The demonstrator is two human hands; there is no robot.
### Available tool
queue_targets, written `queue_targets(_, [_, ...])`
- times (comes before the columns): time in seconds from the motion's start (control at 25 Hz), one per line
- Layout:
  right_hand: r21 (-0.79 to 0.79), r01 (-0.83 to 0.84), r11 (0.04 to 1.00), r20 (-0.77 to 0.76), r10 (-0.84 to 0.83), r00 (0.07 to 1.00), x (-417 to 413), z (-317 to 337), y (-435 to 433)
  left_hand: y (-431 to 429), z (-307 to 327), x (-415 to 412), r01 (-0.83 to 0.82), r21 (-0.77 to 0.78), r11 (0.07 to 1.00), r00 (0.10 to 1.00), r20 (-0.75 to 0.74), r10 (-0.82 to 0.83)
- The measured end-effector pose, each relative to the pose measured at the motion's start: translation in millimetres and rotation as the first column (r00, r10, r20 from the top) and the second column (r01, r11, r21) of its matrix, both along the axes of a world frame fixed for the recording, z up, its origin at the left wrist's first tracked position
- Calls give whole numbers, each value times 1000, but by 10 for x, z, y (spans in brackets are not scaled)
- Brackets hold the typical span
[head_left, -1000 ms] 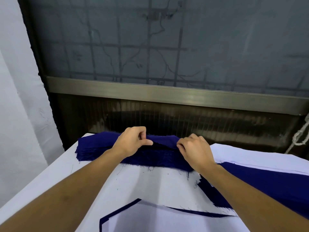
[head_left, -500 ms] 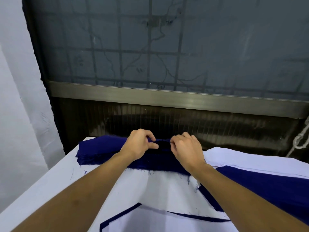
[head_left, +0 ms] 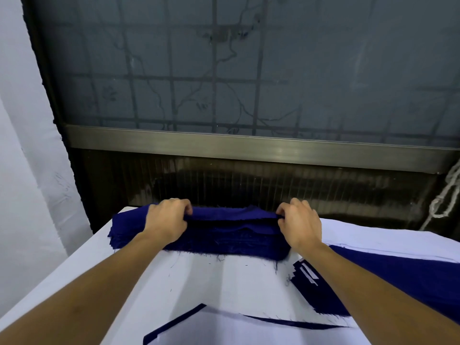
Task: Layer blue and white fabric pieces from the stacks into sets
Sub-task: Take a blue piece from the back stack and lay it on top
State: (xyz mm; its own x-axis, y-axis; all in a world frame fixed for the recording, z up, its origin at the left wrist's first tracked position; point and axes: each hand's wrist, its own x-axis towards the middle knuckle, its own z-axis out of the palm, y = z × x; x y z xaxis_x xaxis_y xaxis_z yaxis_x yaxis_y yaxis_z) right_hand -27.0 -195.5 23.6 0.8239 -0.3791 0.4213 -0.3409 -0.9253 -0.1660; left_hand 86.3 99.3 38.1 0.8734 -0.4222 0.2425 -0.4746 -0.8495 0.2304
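Note:
A thick stack of dark blue fabric pieces lies at the far edge of the white table. My left hand and my right hand each pinch the near edge of the top blue piece, lifted slightly and stretched between them. A white stack sits at the right. In front of it lies a blue piece. At the bottom a layered set shows white fabric over a blue piece.
A dark ribbed panel and a frosted window with a metal sill rise just behind the table. A white wall stands at the left. A knotted white rope hangs at the far right.
My hands have slid apart along the top blue piece's edge, from close together at the middle to wide apart. The edge is now stretched between them.

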Motion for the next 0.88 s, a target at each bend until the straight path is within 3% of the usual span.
queue_targets(0.16, [214, 90, 973, 117, -117, 986, -51, 34, -6, 380, -27, 81, -277, -248, 928, 960, -42, 276])
queue_targets(0.24, [426, 82, 901, 150, -159, 976, -40, 42, -5, 480, -36, 131, -384, -338, 859, 922, -99, 374])
queue_targets(0.36, [729, -30, 684, 232, -206, 951, -13, 9, 1, 527, -51, 207, -409, -559, 721, 910, -196, 365])
queue_targets(0.44, [868, -148, 474, 298, -259, 919, 17, -31, -1, 511, -43, 227, -413, -658, 630, 909, -250, 334])
queue_targets(0.52, [928, -283, 244, 350, -305, 886, 53, -46, -16, 482, -30, 239, -426, -721, 546, 903, -303, 305])
queue_targets(0.6, [934, -349, 82, 355, -346, 869, 65, -34, -30, 461, -4, 243, -448, -791, 417, 894, -387, 227])
queue_targets(0.64, [932, -357, 60, 354, -360, 863, 64, -35, -35, 452, 11, 239, -455, -824, 339, 890, -429, 153])
queue_targets(0.72, [936, -335, 108, 350, -385, 854, 51, -60, -49, 439, 32, 217, -455, -864, 216, 883, -470, -19])
queue_targets(0.8, [941, -294, 168, 338, -424, 840, 14, -56, -60, 434, 46, 174, -440, -884, 160, 878, -460, -130])
queue_targets(0.88, [938, -279, 207, 344, -441, 829, -53, -1, -74, 428, 80, 109, -416, -895, 161, 884, -440, -158])
